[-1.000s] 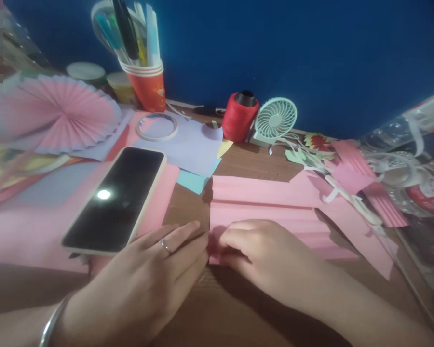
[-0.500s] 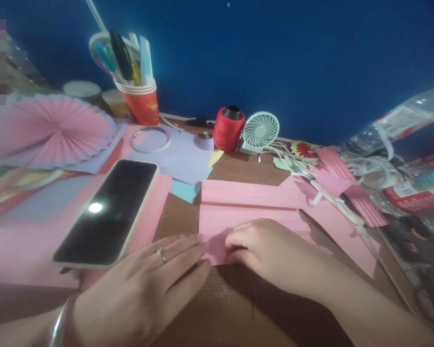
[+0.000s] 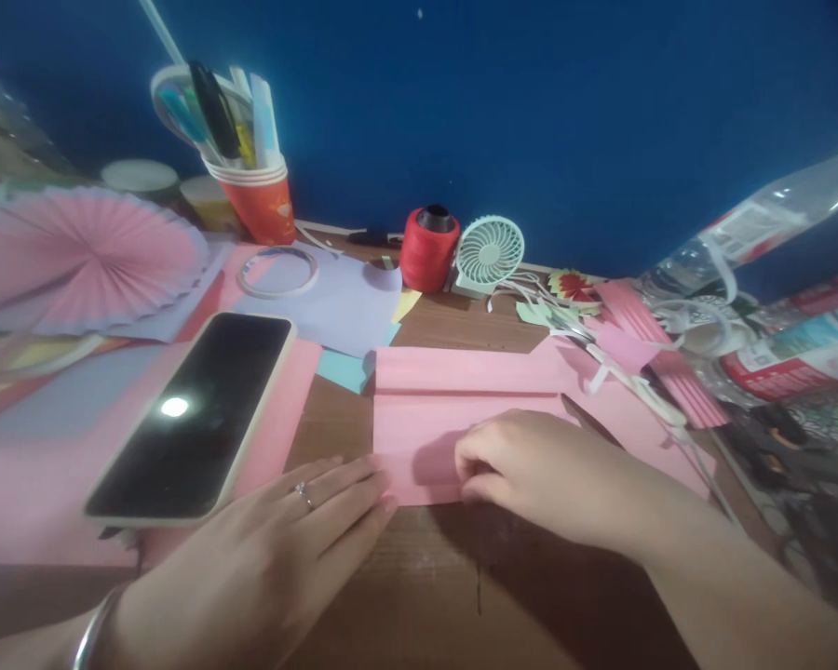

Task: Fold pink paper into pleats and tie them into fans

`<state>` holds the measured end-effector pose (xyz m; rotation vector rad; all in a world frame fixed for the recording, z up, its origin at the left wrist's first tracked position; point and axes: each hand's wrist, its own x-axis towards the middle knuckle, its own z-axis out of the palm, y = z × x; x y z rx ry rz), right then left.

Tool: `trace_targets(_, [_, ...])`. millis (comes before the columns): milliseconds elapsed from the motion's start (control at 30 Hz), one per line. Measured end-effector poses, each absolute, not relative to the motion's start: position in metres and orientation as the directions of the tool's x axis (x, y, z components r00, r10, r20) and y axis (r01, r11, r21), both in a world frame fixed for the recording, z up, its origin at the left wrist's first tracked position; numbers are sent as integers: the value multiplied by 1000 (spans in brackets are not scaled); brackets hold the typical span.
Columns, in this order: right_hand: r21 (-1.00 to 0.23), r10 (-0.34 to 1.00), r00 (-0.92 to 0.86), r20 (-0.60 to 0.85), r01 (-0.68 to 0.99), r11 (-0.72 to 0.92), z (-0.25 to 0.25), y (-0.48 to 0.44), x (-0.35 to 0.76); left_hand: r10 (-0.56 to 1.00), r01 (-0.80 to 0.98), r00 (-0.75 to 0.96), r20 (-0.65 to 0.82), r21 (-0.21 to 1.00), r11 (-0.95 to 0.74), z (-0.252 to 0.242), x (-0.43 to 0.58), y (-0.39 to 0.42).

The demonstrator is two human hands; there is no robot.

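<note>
A sheet of pink paper with creases running across it lies on the brown table in front of me. My left hand is stretched out flat, its fingertips at the sheet's near left corner; it wears a ring and a bracelet. My right hand is closed, with curled fingers and thumb at the sheet's near edge, where a narrow fold shows. Its fingertips are partly hidden.
A phone rests on coloured paper at the left, near a pleated pink paper fan. Behind stand a red cup of pens, red thread spool and small fan. Plastic bottles and pleated pink strips crowd the right.
My right hand has slid to the right along the paper's near edge, away from my left hand. The left hand keeps its place at the corner. The whole view has shifted slightly.
</note>
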<state>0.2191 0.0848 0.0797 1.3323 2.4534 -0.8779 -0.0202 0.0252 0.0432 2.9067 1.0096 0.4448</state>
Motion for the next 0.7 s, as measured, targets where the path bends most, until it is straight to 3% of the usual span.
trace_targets(300, [-426,657,-638,-401,765,483,85,83,229,593,594,765,252,82,-800,41,-23,27])
trace_targets(433, [-429,680,-610,-407,785,448,81,83,226,526,533,826,200,22,-846,43,-26,31])
trace_targets(700, [-364,727,-534,-432,840,402,74,84,235,532,537,829,170,22,-843,41,-28,31])
